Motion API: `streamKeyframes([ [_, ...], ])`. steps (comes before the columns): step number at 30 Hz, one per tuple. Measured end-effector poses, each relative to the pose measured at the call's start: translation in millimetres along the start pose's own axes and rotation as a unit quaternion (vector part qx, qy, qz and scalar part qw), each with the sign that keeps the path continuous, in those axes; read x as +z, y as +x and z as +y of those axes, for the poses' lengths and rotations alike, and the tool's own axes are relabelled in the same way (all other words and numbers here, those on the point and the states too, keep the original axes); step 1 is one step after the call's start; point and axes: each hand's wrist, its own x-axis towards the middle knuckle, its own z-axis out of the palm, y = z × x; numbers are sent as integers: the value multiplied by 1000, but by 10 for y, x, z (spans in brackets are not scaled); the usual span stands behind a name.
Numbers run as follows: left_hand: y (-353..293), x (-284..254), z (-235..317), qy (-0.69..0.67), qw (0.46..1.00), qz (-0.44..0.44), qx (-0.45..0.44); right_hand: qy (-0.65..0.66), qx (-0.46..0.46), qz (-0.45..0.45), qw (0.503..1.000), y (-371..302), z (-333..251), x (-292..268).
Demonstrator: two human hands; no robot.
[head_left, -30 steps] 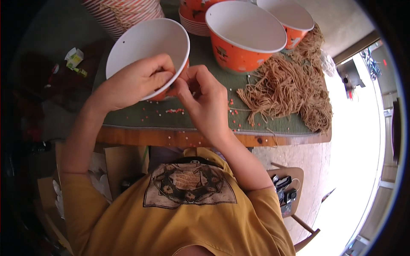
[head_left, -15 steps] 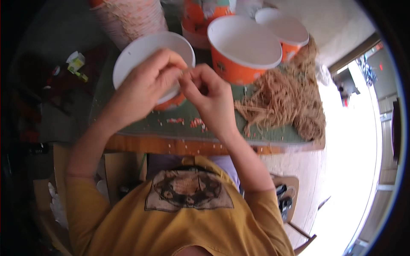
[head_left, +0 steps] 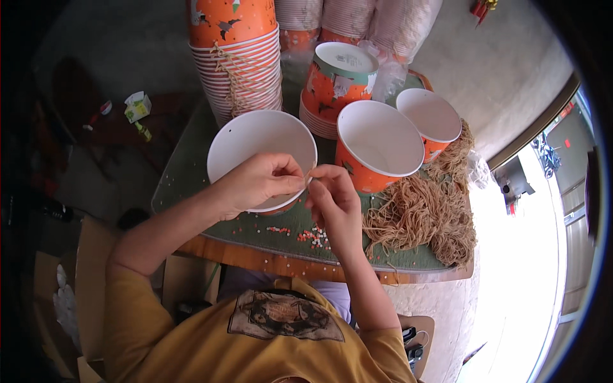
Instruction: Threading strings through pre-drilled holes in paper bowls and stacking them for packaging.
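White paper bucket (head_left: 255,143), two hands pinching rim, three open buckets

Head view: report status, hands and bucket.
Both hands at near rim of white-lined paper bucket: left hand gripping rim, right hand pinching twine there. Two open buckets alongside right. Twine pile beyond right hand.

Two orange paper buckets (head_left: 378,143) stand open on the green table (head_left: 185,172). A tall stack of buckets (head_left: 237,57) stands behind. A heap of brown string (head_left: 421,217) lies beside them.
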Motion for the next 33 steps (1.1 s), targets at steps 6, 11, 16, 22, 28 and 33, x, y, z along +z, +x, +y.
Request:
streamKeyframes([
  [6, 47, -57, -38, -19, 999, -17, 32, -262, -71, -111, 956, -142, -238, -104],
  [11, 25, -8, -28, -24, 998, -47, 43, -65, 47, -170, 982, 186, -634, -122],
  [16, 50, 47, 13, -2, 997, -64, 52, 25, 52, -133, 989, 457, -379, -268],
  [22, 75, 79, 84, 9, 999, -52, 8, -70, -64, -22, 995, 223, -198, -330],
  [28, 134, 99, 67, 3, 999, -48, -4, -343, -227, 37, 911, 19, -149, -246],
  [33, 198, 123, 81, -35, 997, -60, -30, -322, -223, 43, 919, -98, -85, -34],
])
